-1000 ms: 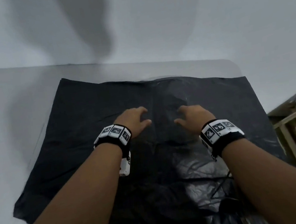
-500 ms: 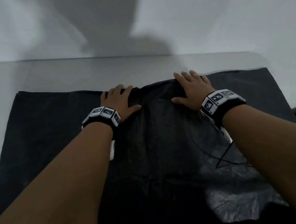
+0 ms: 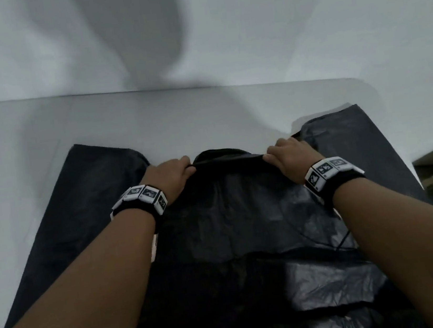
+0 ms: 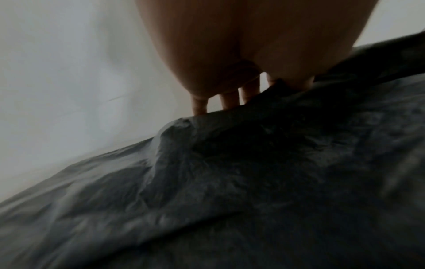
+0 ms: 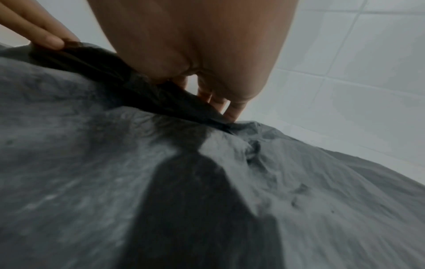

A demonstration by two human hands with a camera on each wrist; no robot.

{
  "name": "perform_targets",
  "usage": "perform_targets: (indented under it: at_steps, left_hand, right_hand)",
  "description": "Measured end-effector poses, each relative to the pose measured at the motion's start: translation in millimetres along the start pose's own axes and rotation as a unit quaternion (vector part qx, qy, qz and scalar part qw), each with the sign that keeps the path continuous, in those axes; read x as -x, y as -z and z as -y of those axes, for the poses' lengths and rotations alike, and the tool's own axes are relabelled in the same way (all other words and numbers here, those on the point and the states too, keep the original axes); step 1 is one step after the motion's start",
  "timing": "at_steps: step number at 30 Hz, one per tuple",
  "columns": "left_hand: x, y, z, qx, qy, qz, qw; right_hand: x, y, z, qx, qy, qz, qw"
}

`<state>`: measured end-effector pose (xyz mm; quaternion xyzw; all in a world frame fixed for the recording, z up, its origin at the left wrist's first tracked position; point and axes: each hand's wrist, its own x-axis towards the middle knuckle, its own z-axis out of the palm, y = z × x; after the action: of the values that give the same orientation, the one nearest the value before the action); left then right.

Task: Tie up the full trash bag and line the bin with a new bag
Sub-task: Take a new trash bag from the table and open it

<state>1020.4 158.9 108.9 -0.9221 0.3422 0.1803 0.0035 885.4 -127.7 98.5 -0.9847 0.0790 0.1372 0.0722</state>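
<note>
- Pinching the far edge of the thin black plastic trash bag (image 3: 230, 217) with both hands, I raise one layer, likely to open its mouth.
- My left hand (image 3: 169, 177) and right hand (image 3: 289, 159) each keep a pressed grip on that edge.
- Most of it lies flat on the white table (image 3: 39, 126), which holds it steady.

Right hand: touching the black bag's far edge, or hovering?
Touching. The right wrist view shows the right hand pinching the black bag edge, thumb above and fingers tucked beneath the fold.
</note>
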Motion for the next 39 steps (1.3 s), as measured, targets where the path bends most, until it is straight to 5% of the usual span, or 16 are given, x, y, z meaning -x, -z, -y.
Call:
perform_targets:
  at_steps: [14, 25, 35, 39]
  left_hand:
    - [190.3, -37.9, -23.8, 0.104, -0.022, -0.031, 0.994]
    - [347.5, -63.6, -84.5, 0.198, -0.026, -0.130, 0.971]
    - [458.2, -105.7, -165.9, 0.081, -0.067, -0.131, 0.986]
    - [493.6, -120.2, -200.5, 0.123, -0.038, -0.132, 0.983]
  right_hand:
    - [186.8, -37.1, 94.1, 0.053, -0.064, -0.021, 0.996]
    - [354.8, -43.2, 173.5, -0.076, -0.067, -0.133, 0.986]
    - [504.7, -68.0, 205.0, -0.010, -0.078, -0.183, 0.980]
    - [549.7, -81.1, 210.9, -0.011, -0.100, -0.203, 0.974]
